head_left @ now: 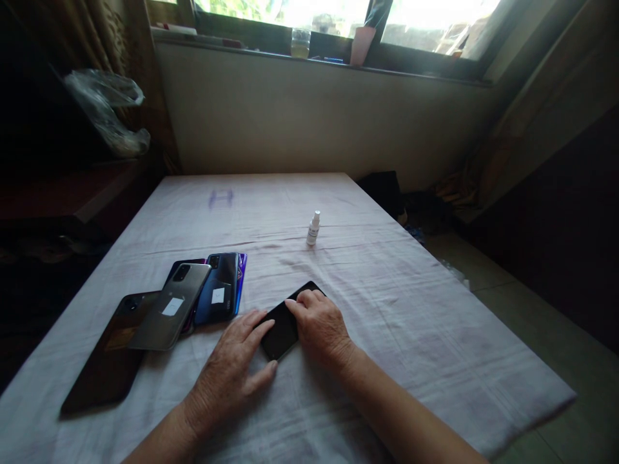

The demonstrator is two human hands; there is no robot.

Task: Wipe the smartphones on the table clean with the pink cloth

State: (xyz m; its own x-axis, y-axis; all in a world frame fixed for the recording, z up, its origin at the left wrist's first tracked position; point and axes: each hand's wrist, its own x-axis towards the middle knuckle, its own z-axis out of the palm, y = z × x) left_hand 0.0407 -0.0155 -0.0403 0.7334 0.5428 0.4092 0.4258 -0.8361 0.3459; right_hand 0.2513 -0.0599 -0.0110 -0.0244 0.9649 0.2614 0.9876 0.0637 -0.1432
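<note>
A black smartphone [281, 335] lies screen up on the cloth-covered table, slanted between my hands. My left hand [232, 361] holds its near left end, with the thumb at the lower corner and the fingers along the edge and onto the screen. Over the far right part of the phone, my right hand [322, 322] is closed, its fingers curled and pressed down on the glass. Whatever may be under those fingers is hidden. Beyond the phone stands a small white bottle [313, 231] with a white cap, upright and apart from both hands.
To the left lie several phones: a grey phone [167, 316] with a white label, a blue phone [220, 277] stacked on others, and a large dark device [109, 361] partly beneath the grey one. A plastic bag [109, 109] hangs far left. A windowsill [251, 48] holds a glass jar [300, 44] and a pink cup [362, 46].
</note>
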